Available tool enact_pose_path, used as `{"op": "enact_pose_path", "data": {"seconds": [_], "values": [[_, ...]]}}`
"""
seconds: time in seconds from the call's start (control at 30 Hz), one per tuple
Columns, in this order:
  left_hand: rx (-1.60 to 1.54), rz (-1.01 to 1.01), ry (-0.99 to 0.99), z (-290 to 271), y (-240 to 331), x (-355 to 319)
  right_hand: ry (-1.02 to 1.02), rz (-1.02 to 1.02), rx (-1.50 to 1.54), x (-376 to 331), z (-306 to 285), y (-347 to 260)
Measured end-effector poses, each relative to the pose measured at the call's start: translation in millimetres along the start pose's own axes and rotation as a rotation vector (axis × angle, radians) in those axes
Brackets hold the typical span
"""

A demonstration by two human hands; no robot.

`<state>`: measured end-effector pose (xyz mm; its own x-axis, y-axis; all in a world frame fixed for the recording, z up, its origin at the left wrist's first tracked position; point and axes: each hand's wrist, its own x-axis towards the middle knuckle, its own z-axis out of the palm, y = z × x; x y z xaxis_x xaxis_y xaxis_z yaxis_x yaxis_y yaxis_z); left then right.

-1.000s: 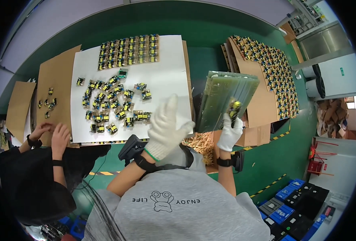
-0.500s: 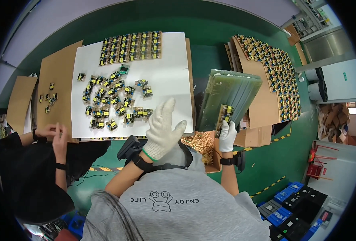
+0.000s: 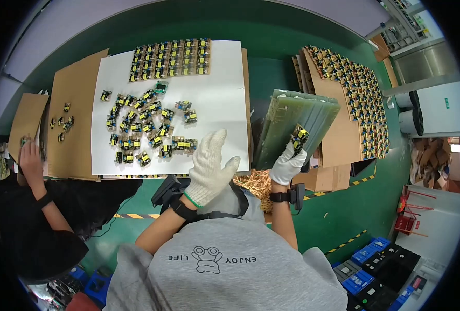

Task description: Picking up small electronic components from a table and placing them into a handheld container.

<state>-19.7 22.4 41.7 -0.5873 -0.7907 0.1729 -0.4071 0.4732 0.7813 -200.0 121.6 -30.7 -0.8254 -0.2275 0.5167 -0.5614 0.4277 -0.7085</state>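
My right hand (image 3: 288, 165), in a white glove, grips a small circuit board (image 3: 300, 138) with a yellow label. The board is held in front of a greenish translucent slab (image 3: 279, 116), which looks like stacked plastic trays. My left hand (image 3: 208, 168), also gloved, is open over the near edge of a white sheet (image 3: 222, 88), with fingers stretched and thumb apart. Left of it, several loose circuit boards (image 3: 147, 123) lie scattered on that sheet. Farther back, similar boards stand in neat joined rows (image 3: 170, 59).
Many boards (image 3: 367, 101) cover cardboard (image 3: 333, 129) at the right. On the left, brown cardboard (image 3: 77, 98) bears a few small boards (image 3: 68, 122); a co-worker's hand (image 3: 30, 158) is nearby. A carton with straw-like filling (image 3: 258, 184) stands below. Blue and black bins (image 3: 380, 264) sit at lower right.
My right hand has turned and moved slightly left and down, tilting the board so its labelled side shows more. My left hand stays nearly still. The co-worker's hand has moved left.
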Motion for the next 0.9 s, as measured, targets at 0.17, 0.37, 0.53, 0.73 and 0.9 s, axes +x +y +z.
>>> {"op": "enact_pose_path", "data": {"seconds": [0.17, 0.37, 0.53, 0.73, 0.9], "values": [[-0.035, -0.008, 0.003, 2, -3, 2, -0.153, 0.125, 0.161, 6, -6, 5], [0.043, 0.037, 0.020, 5, -3, 3, -0.083, 0.017, -0.129, 11, -3, 22], [0.030, 0.037, 0.022, 4, -3, 1, -0.106, 0.119, -0.141, 13, -4, 14], [0.019, 0.038, -0.004, 7, -9, -3, -0.201, 0.270, -0.283, 7, -3, 13], [-0.027, 0.005, -0.035, 2, -3, -1, -0.178, 0.363, 0.491, -13, -6, 31]]}}
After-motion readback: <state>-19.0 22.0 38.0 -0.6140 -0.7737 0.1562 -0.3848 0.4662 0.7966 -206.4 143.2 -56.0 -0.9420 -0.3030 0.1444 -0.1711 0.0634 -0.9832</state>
